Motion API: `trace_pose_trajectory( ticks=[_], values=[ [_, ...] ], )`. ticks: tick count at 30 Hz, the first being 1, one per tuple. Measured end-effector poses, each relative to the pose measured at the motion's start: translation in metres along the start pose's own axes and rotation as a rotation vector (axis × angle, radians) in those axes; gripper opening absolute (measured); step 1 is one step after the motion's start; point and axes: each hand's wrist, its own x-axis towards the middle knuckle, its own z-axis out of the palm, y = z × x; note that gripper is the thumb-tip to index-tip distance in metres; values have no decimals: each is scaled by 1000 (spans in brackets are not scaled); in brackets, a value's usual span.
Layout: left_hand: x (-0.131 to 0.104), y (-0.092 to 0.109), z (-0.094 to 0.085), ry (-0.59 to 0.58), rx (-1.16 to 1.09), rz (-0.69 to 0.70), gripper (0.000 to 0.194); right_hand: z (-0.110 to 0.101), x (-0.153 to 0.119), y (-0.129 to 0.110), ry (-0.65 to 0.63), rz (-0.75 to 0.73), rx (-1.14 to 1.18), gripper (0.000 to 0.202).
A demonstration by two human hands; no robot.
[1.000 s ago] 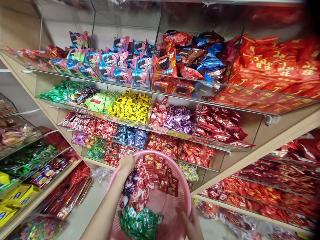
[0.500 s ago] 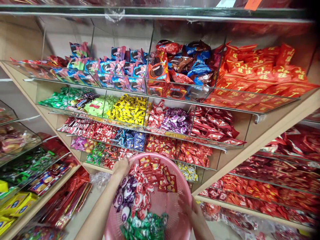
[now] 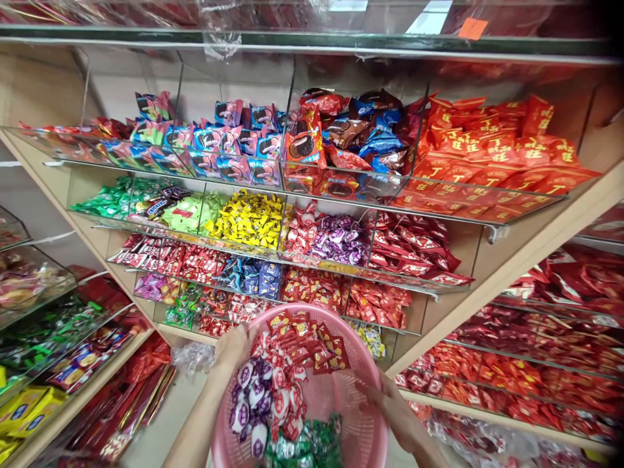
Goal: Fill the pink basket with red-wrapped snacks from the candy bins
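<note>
My left hand grips the pink basket at far left. My right hand, half-curled, clasps its right side.

Shop interior, shelving on three sides. Central unit: pale wooden side panel at right, sloping in view; glass tiers, clear upright dividers, whitish back wall. White bracket under one tier. Orange tag by the green-tinted top glass edge. Wood-edged left unit and right unit flank it. Pale floor, crumpled clear plastic near the central base. Reflections on glass.
</note>
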Motion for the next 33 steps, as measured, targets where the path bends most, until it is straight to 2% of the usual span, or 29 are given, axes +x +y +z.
trace_pose_trajectory(
  ticks=[6, 8, 10, 12, 14, 15, 19, 21, 24, 26, 29, 33],
  values=[
    [2, -4, 5, 23, -51, -16, 62, 1, 4, 1, 12, -16, -68, 48],
    [2, -5, 5, 14, -54, -16, 62, -4, 12, 7, -2, -74, -148, 49],
    [3, -5, 5, 12, -51, -14, 61, -7, 23, 11, 67, -198, -312, 51],
    [3, -6, 5, 8, -51, -19, 60, -6, 35, 10, 216, -347, -538, 56],
    [3, -5, 5, -1, -55, -25, 60, 2, 48, -2, 334, -485, -748, 57],
    [2, -5, 4, -7, -57, -24, 61, 8, 55, -11, 330, -549, -830, 53],
    [0, -3, 2, -23, -51, -16, 61, 38, 91, -56, 170, -738, -1055, 38],
    [-1, -2, 1, -29, -44, -30, 59, 50, 114, -75, 107, -707, -1162, 38],
    [-2, 1, -1, -44, -52, -62, 57, 60, 150, -91, 29, -458, -1346, 40],
    [-2, 1, -2, -37, -51, -73, 56, 63, 169, -94, 3, -346, -1402, 40],
    [-2, 1, -1, -21, -39, -71, 55, 62, 184, -92, 2, -298, -1430, 38],
    [-2, 0, 2, -7, -37, -50, 56, 61, 186, -88, 12, -324, -1458, 36]
  ],
)
